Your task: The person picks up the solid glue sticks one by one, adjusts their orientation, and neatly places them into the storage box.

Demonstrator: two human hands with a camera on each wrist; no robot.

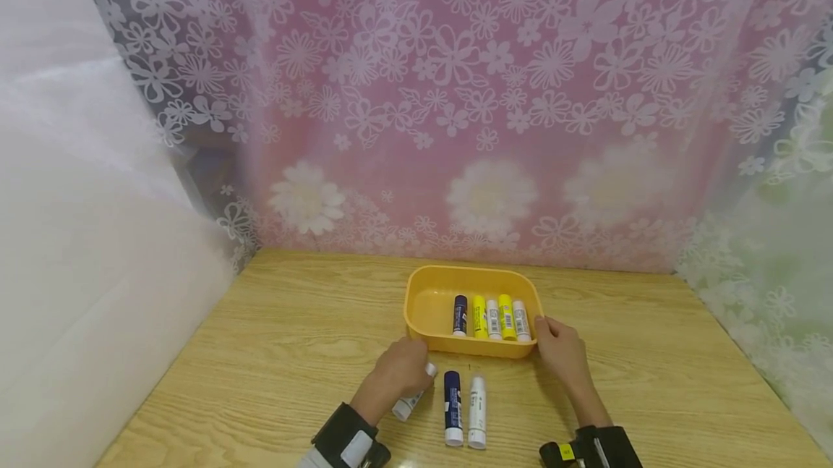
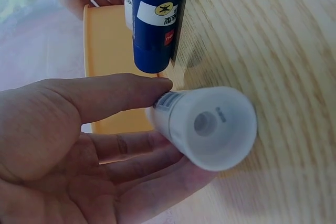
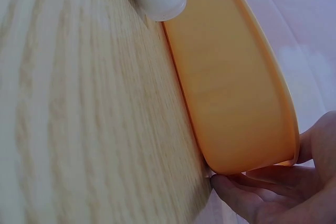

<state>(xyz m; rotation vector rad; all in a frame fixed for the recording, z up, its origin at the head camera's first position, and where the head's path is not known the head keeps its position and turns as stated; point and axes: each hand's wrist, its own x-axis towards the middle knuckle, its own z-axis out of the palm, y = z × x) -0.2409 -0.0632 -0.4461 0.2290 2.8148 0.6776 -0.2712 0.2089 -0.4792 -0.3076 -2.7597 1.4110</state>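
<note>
A white glue stick (image 1: 408,406) is pinched between the thumb and fingers of my left hand (image 1: 398,368), tilted over the table in front of the basket; its hollow white end (image 2: 223,129) faces the left wrist camera. My right hand (image 1: 563,352) grips the yellow plastic basket (image 1: 449,344) at its front right corner, with fingers against the outer wall in the right wrist view. Inside the basket lie a dark blue glue stick (image 1: 460,314), two yellow ones (image 1: 480,317) and two white ones (image 1: 520,320), side by side toward the right.
On the wooden table (image 1: 293,323), a blue glue stick (image 1: 453,407) and a white glue stick (image 1: 478,414) lie parallel between my hands, in front of the basket. A pink flowered curtain (image 1: 403,106) hangs behind the table, with pale sheeting (image 1: 97,236) on the left.
</note>
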